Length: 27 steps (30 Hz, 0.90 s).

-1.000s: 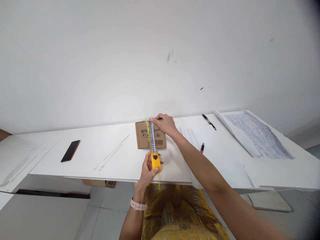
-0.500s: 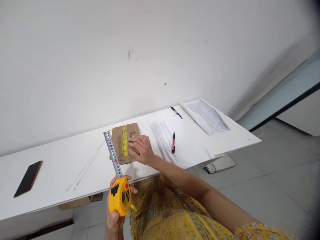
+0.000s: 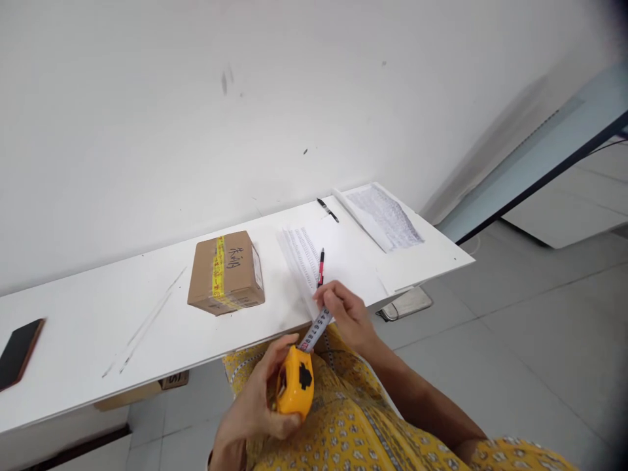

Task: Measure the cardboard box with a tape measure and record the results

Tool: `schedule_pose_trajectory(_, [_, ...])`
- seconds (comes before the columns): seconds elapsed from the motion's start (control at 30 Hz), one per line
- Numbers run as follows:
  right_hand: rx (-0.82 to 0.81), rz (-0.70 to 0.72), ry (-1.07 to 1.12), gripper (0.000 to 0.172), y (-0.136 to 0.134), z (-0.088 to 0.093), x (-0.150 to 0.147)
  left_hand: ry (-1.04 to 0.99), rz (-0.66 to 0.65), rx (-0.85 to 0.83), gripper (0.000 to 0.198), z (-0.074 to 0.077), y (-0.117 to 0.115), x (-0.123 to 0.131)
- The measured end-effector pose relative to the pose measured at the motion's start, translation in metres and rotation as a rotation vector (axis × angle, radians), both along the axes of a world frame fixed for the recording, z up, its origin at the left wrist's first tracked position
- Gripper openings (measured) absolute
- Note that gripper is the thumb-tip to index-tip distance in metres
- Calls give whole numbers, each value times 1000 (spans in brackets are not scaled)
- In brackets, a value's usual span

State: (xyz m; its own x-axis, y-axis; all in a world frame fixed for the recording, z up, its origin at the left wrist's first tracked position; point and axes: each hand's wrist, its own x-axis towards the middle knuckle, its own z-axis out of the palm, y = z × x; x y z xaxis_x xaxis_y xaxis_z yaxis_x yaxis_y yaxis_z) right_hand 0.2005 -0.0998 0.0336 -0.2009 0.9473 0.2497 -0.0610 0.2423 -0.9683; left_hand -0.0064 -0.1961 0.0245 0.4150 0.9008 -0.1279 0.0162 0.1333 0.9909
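At 6 o'clock, left hand (image 3: 252, 405) grips tape measure (image 3: 297, 386); right hand (image 3: 350, 317) pinches blade (image 3: 314, 332), presumably controlling it; carton (image 3: 226, 273) at 11 o'clock from there.

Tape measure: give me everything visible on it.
The tape measure has a rounded, glossy yellow case that looks like plastic, with a black tab on it. A length of silvery, metal-looking blade is out, printed with black numerals and a red mark near the case. It is held tilted, off the table, just past the front edge. The left hand grips the case; the right hand holds the blade's far end, hiding the tip.
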Motion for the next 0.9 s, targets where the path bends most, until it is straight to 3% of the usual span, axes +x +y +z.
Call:
schedule_pose_trajectory(0.1, [88,23,-160,26,-20,-20,1,-26,40,31,80,1,15,10])
schedule_pose_trajectory(0.2, [166,-69,-235,30,-12,-31,9,-34,64,74,76,9,34,14])
schedule_pose_trajectory(0.33, [-41,-380,-377,33,47,-40,29,-120,170,165,72,26,89,31])
schedule_pose_trajectory(0.43, [-123,-404,-642,32,98,-49,30,-89,271,286,69,24,149,61])
schedule_pose_trajectory(0.57, [-112,-316,-996,39,129,-60,14,92,477,332,64,-6,205,94])
schedule_pose_trajectory(0.7, [-24,-221,-1120,32,127,-67,18,501,550,364,69,-45,213,95])
schedule_pose_trajectory(0.8, [-22,-224,-983,31,125,-72,39,632,511,461,71,-67,206,85])
schedule_pose_trajectory(0.9, [-127,-214,-519,32,123,-72,62,721,451,578,74,-79,199,80])
